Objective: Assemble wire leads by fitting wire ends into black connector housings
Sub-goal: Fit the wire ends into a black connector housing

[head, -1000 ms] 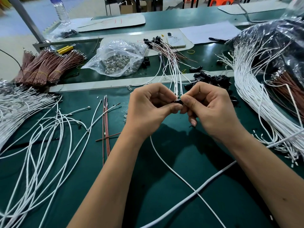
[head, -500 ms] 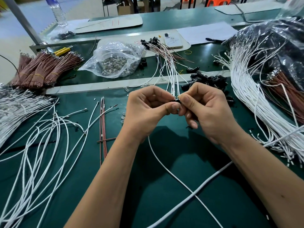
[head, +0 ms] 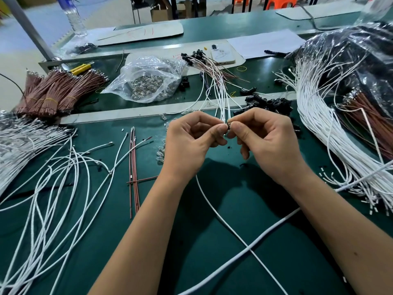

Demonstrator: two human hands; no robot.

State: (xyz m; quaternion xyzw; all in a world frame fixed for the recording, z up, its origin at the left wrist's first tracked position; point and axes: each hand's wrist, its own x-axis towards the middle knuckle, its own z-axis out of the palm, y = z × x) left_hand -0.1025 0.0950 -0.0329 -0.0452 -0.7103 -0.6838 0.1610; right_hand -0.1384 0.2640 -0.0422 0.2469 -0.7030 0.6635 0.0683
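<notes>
Pinched between our two hands at the centre of the green mat (head: 212, 262) is one small black connector housing (head: 228, 125): our left hand (head: 191, 143) closes thumb and forefinger on it from nine o'clock, our right hand (head: 268, 141) closes thumb and forefinger on it from three o'clock, the remaining fingers of both curled loosely beneath. Little of the housing shows between the fingertips; whether a wire end sits inside it we cannot tell. One white wire (head: 221, 218) runs down from under our left hand toward six o'clock, crossing a thicker white cable (head: 274, 227). At twelve o'clock, just beyond the hands: a fan of white leads with black ends (head: 214, 86). At one o'clock: a heap of loose black housings (head: 270, 104). At eleven o'clock: a clear bag of small metal parts (head: 148, 79). At ten o'clock: banded bundles of brown wire (head: 57, 90). At nine o'clock: loose white wires (head: 49, 177) and a few red wires (head: 134, 167). At three o'clock: a large sheaf of white wires (head: 325, 128) spilling from a dark plastic bag (head: 357, 60).
</notes>
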